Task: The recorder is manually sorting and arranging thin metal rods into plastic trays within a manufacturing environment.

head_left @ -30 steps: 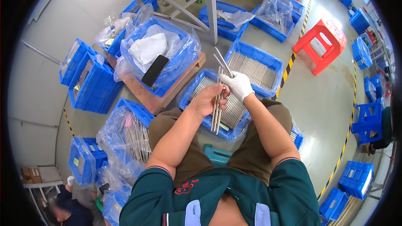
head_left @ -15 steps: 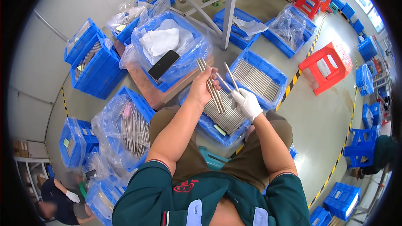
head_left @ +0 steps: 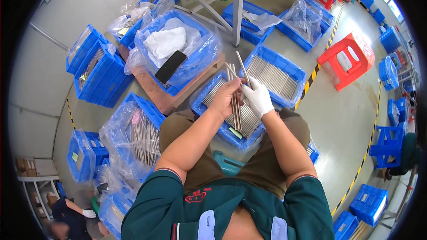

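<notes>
A blue bin [head_left: 244, 142] was laid with metal rods [head_left: 252, 124]. Above it, by the closed bare left hand [head_left: 226, 100], a rod bundle [head_left: 237, 118] was gripped; by the gloved right hand [head_left: 259, 98], curled just beside, a long rod [head_left: 242, 65] was held.

Bare left hand [head_left: 226, 100] blocking my view, lol
Can't see the middles of the thin silver metal rods [head_left: 237, 118] behind it; white-gloved right hand [head_left: 259, 98] hides another's lower end. Dark-topped person [head_left: 67, 217], lower left: blurred head, legs cut off.
</notes>
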Available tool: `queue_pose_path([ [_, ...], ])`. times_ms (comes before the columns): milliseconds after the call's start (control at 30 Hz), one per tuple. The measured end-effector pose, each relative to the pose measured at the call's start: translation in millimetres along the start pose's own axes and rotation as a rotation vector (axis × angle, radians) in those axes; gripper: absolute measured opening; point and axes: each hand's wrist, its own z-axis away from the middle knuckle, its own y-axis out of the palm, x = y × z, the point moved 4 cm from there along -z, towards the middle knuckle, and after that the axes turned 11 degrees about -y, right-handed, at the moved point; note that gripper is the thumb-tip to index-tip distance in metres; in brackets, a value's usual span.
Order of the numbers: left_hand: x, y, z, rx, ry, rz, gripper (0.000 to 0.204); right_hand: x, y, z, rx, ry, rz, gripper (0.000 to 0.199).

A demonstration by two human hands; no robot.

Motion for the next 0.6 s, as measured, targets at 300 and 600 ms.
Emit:
queue_pose_path([
  [300, -11, -11, -2, -0.104, 0.007, -0.109, 0.019, 0, 6, 0, 0.107, 0.249, -0.357, 0.024],
  [600, -9, -11, 4, 0.130, -0.125, -0.206, 0.027, 6, -17, -5, 0.054, 0.251, -0.416, 0.023],
])
